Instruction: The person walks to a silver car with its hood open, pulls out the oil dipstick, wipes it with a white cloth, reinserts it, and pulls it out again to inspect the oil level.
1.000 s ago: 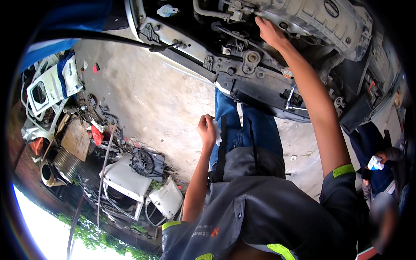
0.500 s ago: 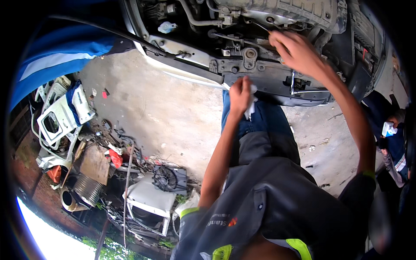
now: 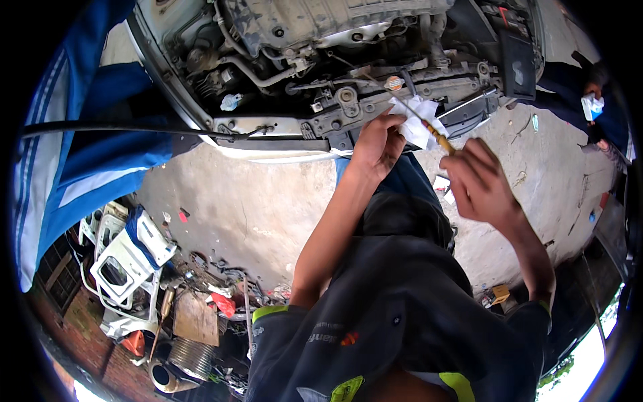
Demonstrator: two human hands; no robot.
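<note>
While a scrap white door panel [image 3: 125,252] lay at the left, the left hand [image 3: 380,146] pinched some white paper [image 3: 422,134], near the front edge of the car [image 3: 271,126]. Across this paper, a thin rod with a yellow handle [image 3: 439,139] slanted toward the far left. The right hand [image 3: 472,179], fingers curled, gripped the handle's near end. Beyond it, toward the right, was a silver wrench [image 3: 467,102].
</note>
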